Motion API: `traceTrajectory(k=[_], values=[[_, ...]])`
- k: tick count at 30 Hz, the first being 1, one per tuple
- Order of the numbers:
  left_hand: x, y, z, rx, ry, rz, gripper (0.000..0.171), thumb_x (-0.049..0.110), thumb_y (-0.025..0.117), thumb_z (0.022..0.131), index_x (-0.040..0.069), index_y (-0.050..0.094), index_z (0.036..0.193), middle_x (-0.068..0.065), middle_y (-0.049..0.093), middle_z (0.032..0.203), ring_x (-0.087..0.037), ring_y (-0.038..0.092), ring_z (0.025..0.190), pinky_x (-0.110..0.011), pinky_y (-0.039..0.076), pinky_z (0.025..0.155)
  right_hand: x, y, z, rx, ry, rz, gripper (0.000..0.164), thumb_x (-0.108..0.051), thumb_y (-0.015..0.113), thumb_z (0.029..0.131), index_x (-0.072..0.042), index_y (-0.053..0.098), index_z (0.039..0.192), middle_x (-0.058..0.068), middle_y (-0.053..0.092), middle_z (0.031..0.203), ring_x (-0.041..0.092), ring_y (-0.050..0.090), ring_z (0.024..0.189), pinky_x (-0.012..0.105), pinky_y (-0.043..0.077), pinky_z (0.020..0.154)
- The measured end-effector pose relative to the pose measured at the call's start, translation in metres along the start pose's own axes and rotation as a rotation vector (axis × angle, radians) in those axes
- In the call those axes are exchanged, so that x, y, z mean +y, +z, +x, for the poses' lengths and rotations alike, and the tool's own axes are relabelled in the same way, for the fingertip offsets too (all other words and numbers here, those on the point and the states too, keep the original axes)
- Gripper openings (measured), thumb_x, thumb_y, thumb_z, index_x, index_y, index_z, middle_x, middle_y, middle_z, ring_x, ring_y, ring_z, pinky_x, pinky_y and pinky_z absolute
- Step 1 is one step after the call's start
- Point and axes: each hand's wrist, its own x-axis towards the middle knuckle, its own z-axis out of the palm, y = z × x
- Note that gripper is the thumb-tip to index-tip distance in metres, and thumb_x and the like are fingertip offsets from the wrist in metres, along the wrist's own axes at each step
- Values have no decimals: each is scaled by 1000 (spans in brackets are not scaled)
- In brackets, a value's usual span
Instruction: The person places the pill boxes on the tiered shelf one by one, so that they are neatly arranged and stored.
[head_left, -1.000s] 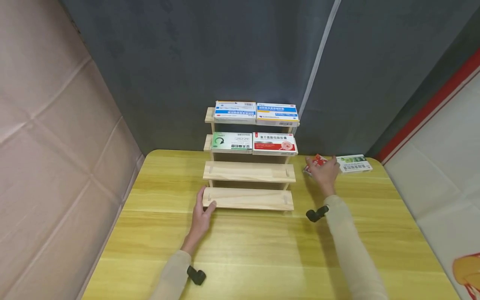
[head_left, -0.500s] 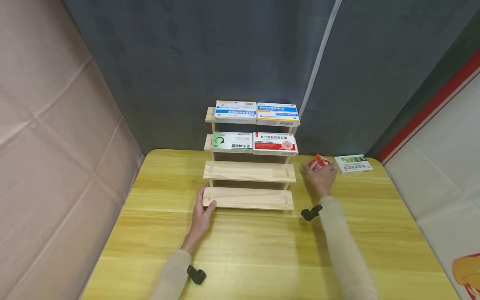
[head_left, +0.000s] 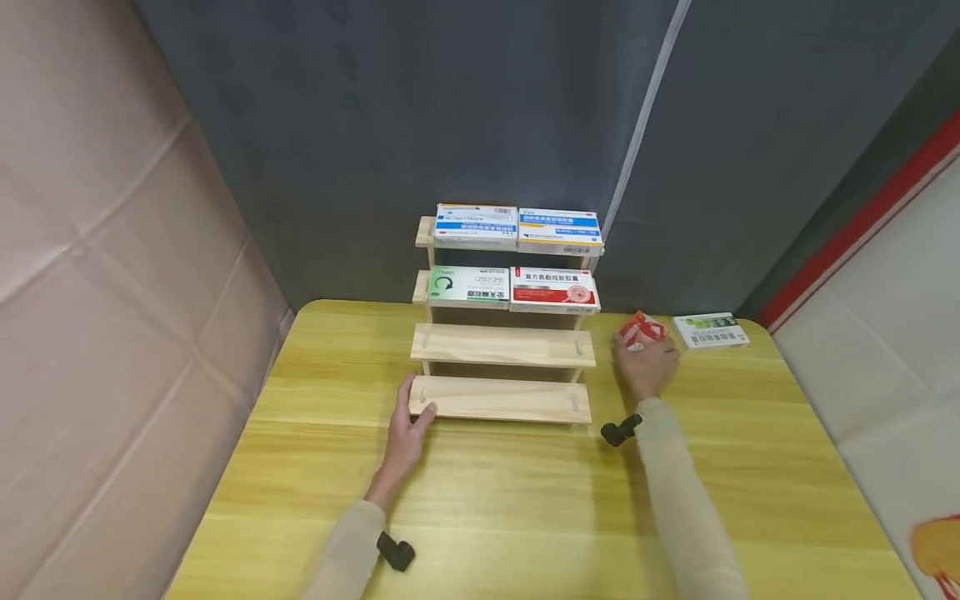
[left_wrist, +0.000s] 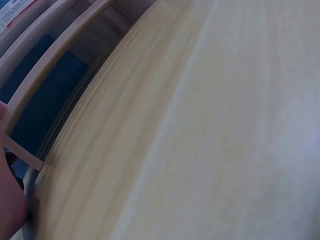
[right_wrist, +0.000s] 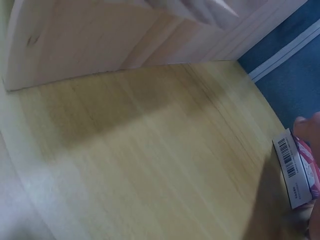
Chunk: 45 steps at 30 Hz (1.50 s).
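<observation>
In the head view a stepped wooden rack [head_left: 502, 398] stands on the table. My left hand [head_left: 405, 437] grips the left end of its lowest step, thumb at the front edge. Over on the right, my right hand [head_left: 649, 368] holds a red-and-white medicine box [head_left: 642, 330] between thumb and fingers, close over the tabletop. The right wrist view catches the barcode end of this medicine box [right_wrist: 292, 170] beside the thumb. A white-and-green medicine box [head_left: 711, 330] lies just right of that hand.
Two blue-and-white boxes [head_left: 476, 227] fill the top step. Below them sit a green-and-white box [head_left: 468, 285] and a red-and-white carton [head_left: 555, 288]. The two lower steps show bare wood. A dark wall panel [head_left: 450, 108] rises behind the table [head_left: 510, 508].
My right hand has drawn slightly back toward me, and more of the red-and-white medicine box shows past the fingers. My left hand keeps its hold on the rack.
</observation>
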Motion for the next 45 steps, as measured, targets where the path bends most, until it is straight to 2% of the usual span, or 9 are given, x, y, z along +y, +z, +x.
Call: traceTrajectory(k=[7, 15, 24, 34, 40, 45], values=[[2, 2, 0, 5, 12, -1, 70, 22, 56, 102, 13, 20, 162, -14, 19, 169, -38, 13, 157, -63, 9, 127, -1, 1, 1, 40, -21, -40, 110, -61, 67, 83, 12, 20, 150, 38, 39, 140, 51, 41, 129, 60, 35, 114], [2, 1, 1, 5, 16, -5, 70, 21, 56, 103, 13, 19, 162, -13, 18, 170, -37, 12, 157, -62, 9, 127, 0, 1, 2, 32, -38, -28, 102, -55, 68, 85, 15, 26, 145, 36, 42, 136, 49, 41, 126, 59, 36, 112], [3, 3, 0, -10, 6, 10, 70, 23, 56, 103, 12, 19, 162, -15, 18, 169, -38, 13, 157, -62, 9, 127, 13, 2, -1, 49, 21, 15, 94, -49, 68, 87, 11, 27, 147, 33, 39, 140, 45, 37, 131, 55, 36, 113], [3, 1, -3, -6, -14, -4, 70, 24, 55, 103, 13, 18, 162, -13, 17, 170, -38, 13, 157, -64, 9, 126, 14, 3, -8, 45, -11, 71, 88, -36, 68, 84, 10, 26, 146, 33, 38, 139, 46, 37, 128, 57, 36, 111], [2, -1, -2, -4, -5, 4, 69, 23, 54, 103, 12, 19, 162, -15, 18, 169, -40, 13, 156, -64, 10, 126, 21, 8, -7, 50, -23, 93, 85, -32, 72, 80, 12, 32, 142, 31, 38, 137, 45, 36, 126, 56, 37, 108], [1, 0, -1, -1, -9, 10, 68, 24, 53, 104, 14, 19, 162, -13, 18, 170, -38, 14, 156, -62, 10, 127, 24, 8, -8, 55, -6, 54, 84, -36, 71, 83, 12, 34, 142, 32, 39, 137, 45, 36, 127, 55, 36, 108]])
